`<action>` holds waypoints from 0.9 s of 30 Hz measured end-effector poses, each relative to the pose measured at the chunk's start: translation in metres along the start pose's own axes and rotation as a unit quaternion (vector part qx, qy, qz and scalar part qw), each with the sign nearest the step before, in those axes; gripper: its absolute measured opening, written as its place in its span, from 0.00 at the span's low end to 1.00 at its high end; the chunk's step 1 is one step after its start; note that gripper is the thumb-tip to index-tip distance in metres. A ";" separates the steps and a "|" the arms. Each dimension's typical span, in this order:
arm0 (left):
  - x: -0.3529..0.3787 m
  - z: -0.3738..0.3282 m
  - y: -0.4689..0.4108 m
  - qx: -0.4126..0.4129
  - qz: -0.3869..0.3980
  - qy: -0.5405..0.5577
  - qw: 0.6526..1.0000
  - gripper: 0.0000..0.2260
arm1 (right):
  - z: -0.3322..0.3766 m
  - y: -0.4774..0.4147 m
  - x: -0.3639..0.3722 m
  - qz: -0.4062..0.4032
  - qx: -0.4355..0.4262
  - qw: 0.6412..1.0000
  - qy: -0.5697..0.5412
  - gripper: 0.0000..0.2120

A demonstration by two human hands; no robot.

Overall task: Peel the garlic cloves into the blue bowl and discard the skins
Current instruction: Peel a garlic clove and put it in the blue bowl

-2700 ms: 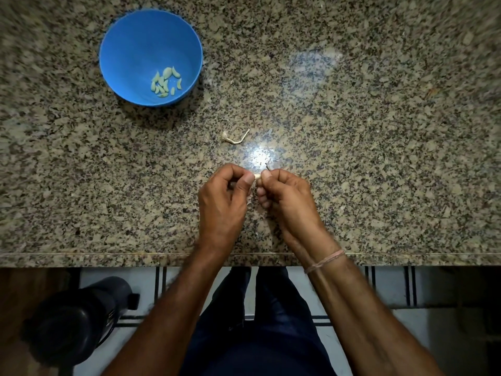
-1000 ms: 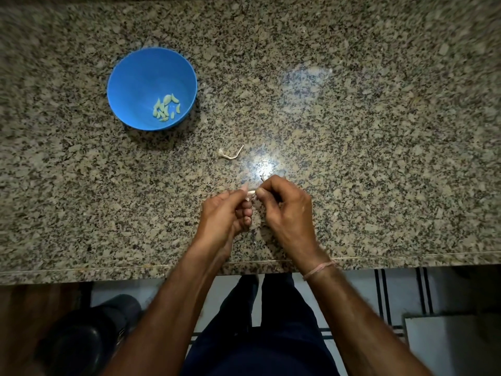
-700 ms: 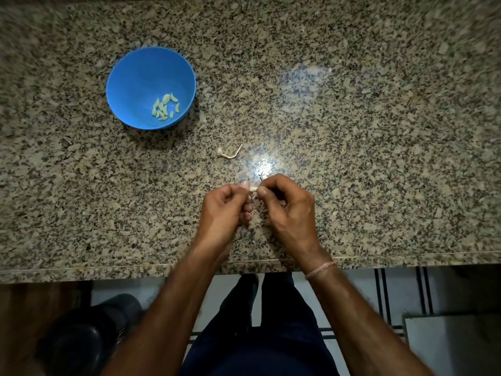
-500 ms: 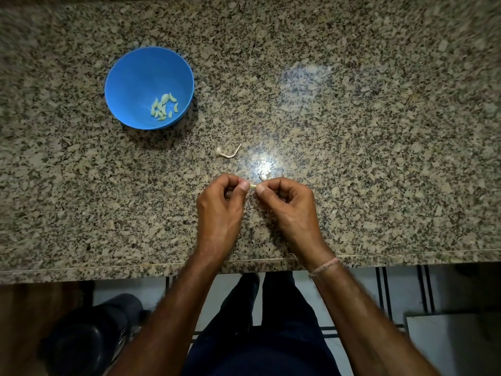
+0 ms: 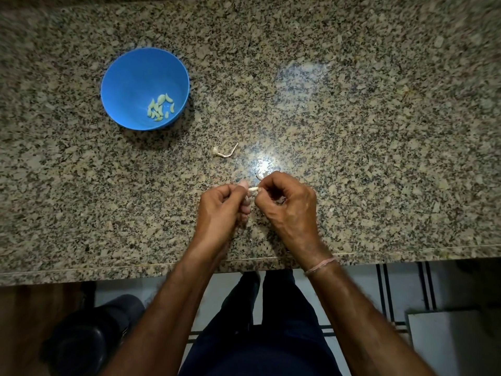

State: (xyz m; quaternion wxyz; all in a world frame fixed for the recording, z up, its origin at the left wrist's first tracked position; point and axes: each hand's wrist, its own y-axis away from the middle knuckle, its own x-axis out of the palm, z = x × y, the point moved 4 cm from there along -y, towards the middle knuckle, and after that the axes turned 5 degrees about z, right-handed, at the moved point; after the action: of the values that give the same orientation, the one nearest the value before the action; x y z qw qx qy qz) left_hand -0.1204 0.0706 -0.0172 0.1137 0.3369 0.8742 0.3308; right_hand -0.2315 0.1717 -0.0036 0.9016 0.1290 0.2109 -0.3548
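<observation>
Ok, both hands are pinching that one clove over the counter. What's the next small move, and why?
Probably pull the right hand away to strip the loose skin curling at its fingertips, while the left hand pinches the clove. The clove sits between both hands, skin apparently attached, so it likely isn't ready for the blue bowl of peeled cloves.

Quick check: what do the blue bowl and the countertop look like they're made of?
Blue bowl: likely plastic, uniform matte blue, thin rim, no glaze shine. Countertop: polished granite or similar stone, going by the speckled grain and the mirror-like light glare.
</observation>
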 end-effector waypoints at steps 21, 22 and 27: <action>-0.001 -0.015 0.001 0.188 -0.134 -0.316 0.920 0.06 | -0.013 -0.004 0.007 0.044 0.083 0.987 -0.128 0.08; -0.001 -0.015 0.001 0.189 -0.134 -0.308 0.923 0.05 | -0.013 -0.004 0.008 0.043 0.105 0.981 -0.159 0.06; 0.002 -0.013 0.002 0.185 -0.121 -0.255 0.941 0.01 | -0.017 -0.002 0.013 0.022 0.188 0.956 -0.226 0.02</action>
State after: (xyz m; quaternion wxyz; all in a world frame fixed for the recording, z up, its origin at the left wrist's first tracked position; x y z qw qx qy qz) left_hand -0.1258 0.0666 -0.0059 0.3077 0.3169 0.8958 0.0495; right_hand -0.2289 0.1693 -0.0249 0.8931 0.2169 -0.0718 -0.3876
